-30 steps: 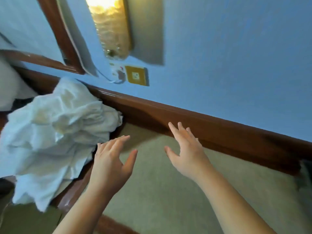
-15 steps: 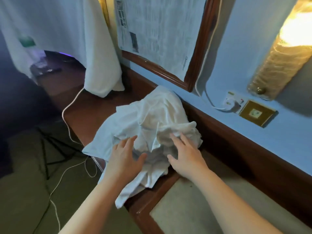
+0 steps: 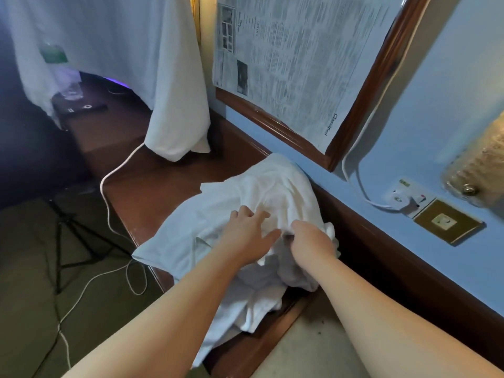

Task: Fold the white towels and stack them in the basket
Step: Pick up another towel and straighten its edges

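My hands have now reached the crumpled white towels [image 3: 253, 214] on the wooden surface [image 3: 152, 192]: left hand [image 3: 249, 233] lies spread-fingered on them, right hand [image 3: 311, 238] bunches a fold, so sorting one out can begin.

Towel pile [image 3: 245, 203]: on the counter [image 3: 152, 192], against the wall [image 3: 450, 110] at its right; near edge hangs over the counter's front.
Left hand [image 3: 245, 236]: on top of the pile, centre.
Right hand [image 3: 311, 238]: just right of the left hand, grip closed in the pile's folds.
Framed newspaper [image 3: 294, 64]: on the wall, behind and above the pile.
Socket plate [image 3: 409, 197]: on the wall, right of the pile; cable [image 3: 351, 170] runs up from it beside the frame.
Hanging cloth [image 3: 152, 77]: far left, reaching down to the counter.
Cord [image 3: 109, 186]: over the counter's left edge to the floor [image 3: 32, 296].
Tripod [image 3: 65, 241]: on the floor, left of the counter.
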